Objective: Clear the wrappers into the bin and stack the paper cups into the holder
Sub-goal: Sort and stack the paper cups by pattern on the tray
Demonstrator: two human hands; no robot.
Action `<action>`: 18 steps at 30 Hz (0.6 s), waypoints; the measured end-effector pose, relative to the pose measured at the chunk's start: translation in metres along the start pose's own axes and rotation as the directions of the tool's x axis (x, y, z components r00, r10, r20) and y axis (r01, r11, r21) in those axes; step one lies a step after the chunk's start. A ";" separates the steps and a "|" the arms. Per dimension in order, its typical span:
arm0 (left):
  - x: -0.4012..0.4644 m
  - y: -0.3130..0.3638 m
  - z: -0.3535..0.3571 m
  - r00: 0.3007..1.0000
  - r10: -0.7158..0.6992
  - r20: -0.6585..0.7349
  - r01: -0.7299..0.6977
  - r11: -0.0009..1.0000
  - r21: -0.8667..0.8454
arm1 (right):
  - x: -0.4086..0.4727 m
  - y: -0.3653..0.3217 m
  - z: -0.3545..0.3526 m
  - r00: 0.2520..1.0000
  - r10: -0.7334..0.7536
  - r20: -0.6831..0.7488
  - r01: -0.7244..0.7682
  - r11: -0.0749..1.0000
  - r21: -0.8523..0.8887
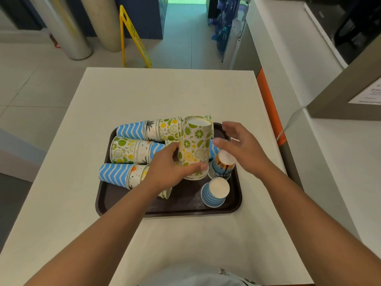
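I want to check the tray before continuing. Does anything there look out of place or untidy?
Yes. Several nested cup stacks lie on their sides across the tray, not upright. No spill or damage is visible.

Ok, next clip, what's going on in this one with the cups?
A person stands at a white table sorting paper cups on a dark brown tray. The left hand grips an upside-down citrus-print cup near its lower rim, holding it upright over the tray. The right hand hovers open just beside it, holding nothing. Several nested rows of cups lie on their sides across the tray's left part, and two blue striped cups sit upside down at the right. No wrappers, bin or holder are in view.
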State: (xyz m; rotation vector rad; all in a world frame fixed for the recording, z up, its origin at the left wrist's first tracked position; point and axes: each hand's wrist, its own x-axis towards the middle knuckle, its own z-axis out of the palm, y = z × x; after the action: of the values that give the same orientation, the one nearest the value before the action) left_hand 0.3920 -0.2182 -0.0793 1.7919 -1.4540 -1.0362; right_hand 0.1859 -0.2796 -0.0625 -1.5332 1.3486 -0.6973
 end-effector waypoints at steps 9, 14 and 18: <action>0.015 0.018 -0.009 0.993 0.072 0.095 -0.067 0.997 -0.049 | 0.017 -0.041 0.017 0.997 0.063 0.050 -0.064 0.997 0.032; 0.042 0.024 -0.020 0.974 0.141 0.178 -0.123 0.986 -0.110 | 0.027 -0.045 -0.011 0.988 0.073 -0.135 -0.057 0.991 0.117; 0.075 0.019 -0.008 0.965 0.234 0.117 -0.248 0.961 0.120 | 0.039 -0.039 -0.051 0.938 0.089 -0.336 -0.042 0.988 0.146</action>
State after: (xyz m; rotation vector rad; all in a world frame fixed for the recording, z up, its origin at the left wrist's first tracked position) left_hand 0.3967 -0.2955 -0.0738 1.6189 -1.7925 -0.9344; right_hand 0.1670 -0.3334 -0.0138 -1.2899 1.5641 -1.0279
